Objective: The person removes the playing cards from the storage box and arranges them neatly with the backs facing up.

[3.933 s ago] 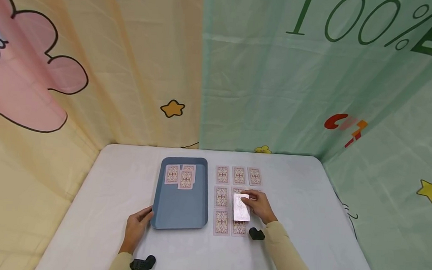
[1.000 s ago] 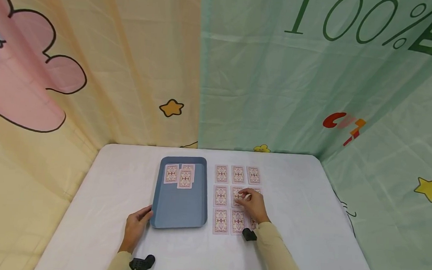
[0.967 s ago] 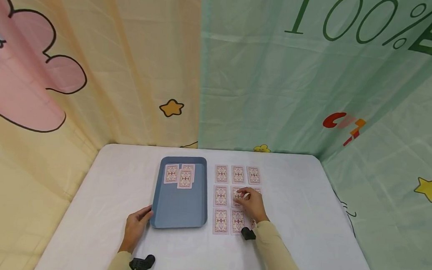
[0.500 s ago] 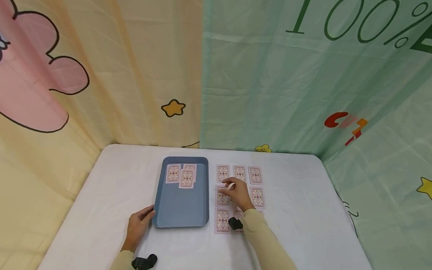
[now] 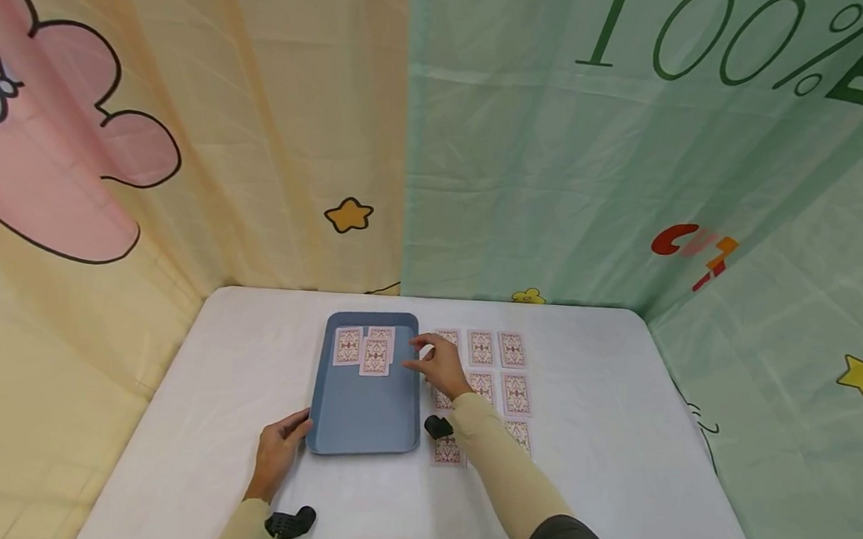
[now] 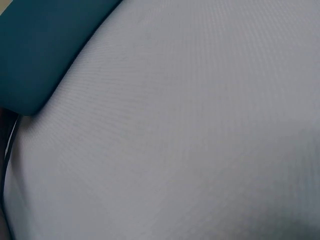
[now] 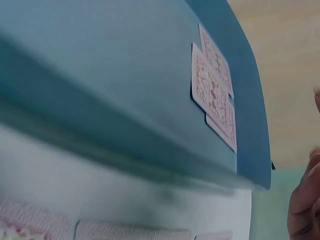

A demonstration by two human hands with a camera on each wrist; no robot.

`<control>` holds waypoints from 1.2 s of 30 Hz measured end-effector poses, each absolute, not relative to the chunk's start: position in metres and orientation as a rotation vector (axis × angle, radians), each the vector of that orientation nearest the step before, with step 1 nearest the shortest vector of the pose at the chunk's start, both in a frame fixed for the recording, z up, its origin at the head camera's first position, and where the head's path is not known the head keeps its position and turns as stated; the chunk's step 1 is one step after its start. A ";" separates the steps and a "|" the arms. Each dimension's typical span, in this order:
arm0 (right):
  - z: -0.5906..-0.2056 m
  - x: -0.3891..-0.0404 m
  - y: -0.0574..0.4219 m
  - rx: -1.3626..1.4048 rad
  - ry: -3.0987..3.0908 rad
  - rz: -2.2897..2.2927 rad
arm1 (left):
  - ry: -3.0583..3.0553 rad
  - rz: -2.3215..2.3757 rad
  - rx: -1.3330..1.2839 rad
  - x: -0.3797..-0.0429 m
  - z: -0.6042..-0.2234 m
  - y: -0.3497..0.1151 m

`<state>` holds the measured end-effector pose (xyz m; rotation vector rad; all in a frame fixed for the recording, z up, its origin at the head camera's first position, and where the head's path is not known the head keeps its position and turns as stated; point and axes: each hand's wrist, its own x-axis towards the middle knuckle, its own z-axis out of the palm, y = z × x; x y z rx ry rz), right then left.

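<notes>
My left hand (image 5: 277, 452) grips the left edge of a blue tray (image 5: 361, 423) near its lower corner. Three playing cards lie face down in the tray's upper part, two overlapping (image 5: 375, 357) and one beside them (image 5: 348, 346). My right hand (image 5: 441, 366) hovers at the tray's right rim, thumb and forefinger spread with nothing between them. Its fingers (image 7: 305, 200) show at the right edge of the right wrist view. Under and beside the right arm, several face-down playing cards (image 5: 516, 394) lie in rows, partly hidden by it.
A white cloth covers the table (image 5: 612, 482). Patterned curtains (image 5: 529, 168) stand behind it and at both sides. A black wrist device (image 5: 291, 524) sits on the left forearm, and another (image 5: 439, 426) on the right.
My right hand has moved left from above the middle cards to the tray's rim, its fingers spreading apart. A card it held earlier is no longer in it. The left hand has stayed at the tray.
</notes>
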<state>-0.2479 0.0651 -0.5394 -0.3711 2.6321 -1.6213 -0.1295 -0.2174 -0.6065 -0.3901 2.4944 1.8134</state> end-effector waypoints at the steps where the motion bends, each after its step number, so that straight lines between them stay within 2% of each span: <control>1: -0.539 -0.250 0.061 -0.382 2.635 -1.616 | 2.493 1.818 -0.388 -0.130 -0.606 -0.218; 14: -0.541 -0.280 0.019 -0.449 2.620 -1.599 | 2.502 1.809 -0.424 -0.134 -0.610 -0.220; 36: -0.560 -0.309 -0.020 -0.315 2.623 -1.353 | 2.526 1.797 -0.421 -0.131 -0.614 -0.217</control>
